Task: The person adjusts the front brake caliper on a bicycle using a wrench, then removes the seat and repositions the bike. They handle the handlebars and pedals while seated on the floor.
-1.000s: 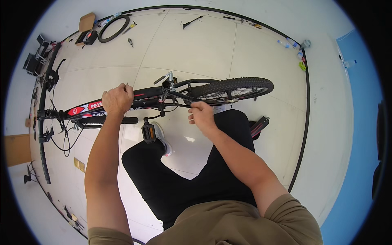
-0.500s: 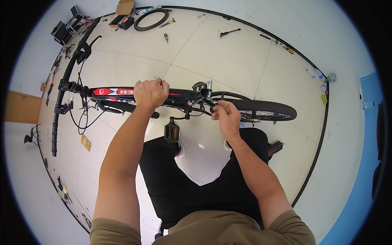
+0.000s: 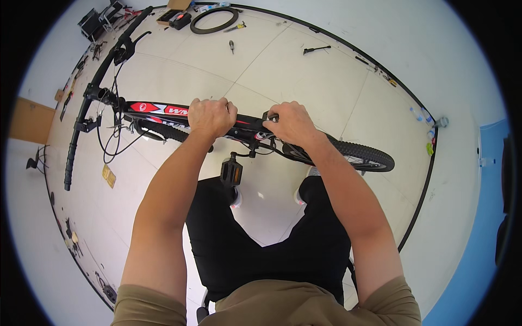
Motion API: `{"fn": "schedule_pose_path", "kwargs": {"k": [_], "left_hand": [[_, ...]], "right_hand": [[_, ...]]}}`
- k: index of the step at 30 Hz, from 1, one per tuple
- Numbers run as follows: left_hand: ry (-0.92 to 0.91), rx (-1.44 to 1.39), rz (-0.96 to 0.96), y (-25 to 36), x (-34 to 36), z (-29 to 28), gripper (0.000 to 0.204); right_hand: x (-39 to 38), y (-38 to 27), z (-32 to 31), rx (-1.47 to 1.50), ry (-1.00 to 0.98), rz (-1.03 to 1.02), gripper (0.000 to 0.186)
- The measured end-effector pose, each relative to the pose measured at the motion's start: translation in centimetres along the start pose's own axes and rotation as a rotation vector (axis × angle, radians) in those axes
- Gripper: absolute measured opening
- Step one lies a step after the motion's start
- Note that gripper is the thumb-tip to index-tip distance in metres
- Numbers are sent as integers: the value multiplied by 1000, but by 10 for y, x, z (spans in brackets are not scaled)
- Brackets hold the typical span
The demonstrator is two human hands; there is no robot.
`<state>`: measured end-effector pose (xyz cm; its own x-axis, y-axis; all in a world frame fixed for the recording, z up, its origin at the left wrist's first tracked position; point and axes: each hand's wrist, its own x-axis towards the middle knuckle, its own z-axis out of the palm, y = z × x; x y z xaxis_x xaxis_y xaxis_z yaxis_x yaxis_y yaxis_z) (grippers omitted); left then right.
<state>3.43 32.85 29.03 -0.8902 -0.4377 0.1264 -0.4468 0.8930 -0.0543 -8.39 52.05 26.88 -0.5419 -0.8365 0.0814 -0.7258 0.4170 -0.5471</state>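
A black, red and white bicycle frame [image 3: 176, 111] stands across in front of me, its handlebar [image 3: 76, 130] to the left and its rear wheel [image 3: 367, 155] to the right. My left hand [image 3: 211, 117] is closed around the top tube at its middle. Over the top of the seat tube, my right hand [image 3: 293, 125] curls its fingers, hiding the seat clamp area beneath. No saddle shows there. A black pedal [image 3: 231, 171] with orange reflectors hangs just above my left knee. Loose cables [image 3: 112, 138] loop below the handlebar.
On the floor beyond the bicycle lie a bare tire [image 3: 213, 20], a screwdriver [image 3: 231, 46] and a black kickstand-like part [image 3: 316, 50]. Plastic bottles [image 3: 421, 115] stand along the right wall. A yellowish packet [image 3: 109, 176] lies below the handlebar.
My right hand has moved up and left from beside the rear wheel onto the seat tube top. The bicycle has tilted or turned slightly, its handlebar shifting upward. My left hand still grips the top tube.
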Motion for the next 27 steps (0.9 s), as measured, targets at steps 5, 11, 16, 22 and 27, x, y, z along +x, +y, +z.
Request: {"fn": "schedule_pose_path", "kwargs": {"k": [5,11,16,22,27], "left_hand": [[-94,6,-33,2,0,-7,35],[-46,-16,-18,0,-1,-3,34],[-36,-18,-15,-2,-1,0,34],[-61,-15,-20,-1,2,-2,35],[-113,-7,-31,0,1,-8,37]], "right_hand": [[7,-5,10,203,93,145,29],[5,-3,27,178,304,140,26],[14,-18,18,290,199,406,21],[6,13,24,987,347,355,20],[-3,29,33,1594,420,216,18]]}}
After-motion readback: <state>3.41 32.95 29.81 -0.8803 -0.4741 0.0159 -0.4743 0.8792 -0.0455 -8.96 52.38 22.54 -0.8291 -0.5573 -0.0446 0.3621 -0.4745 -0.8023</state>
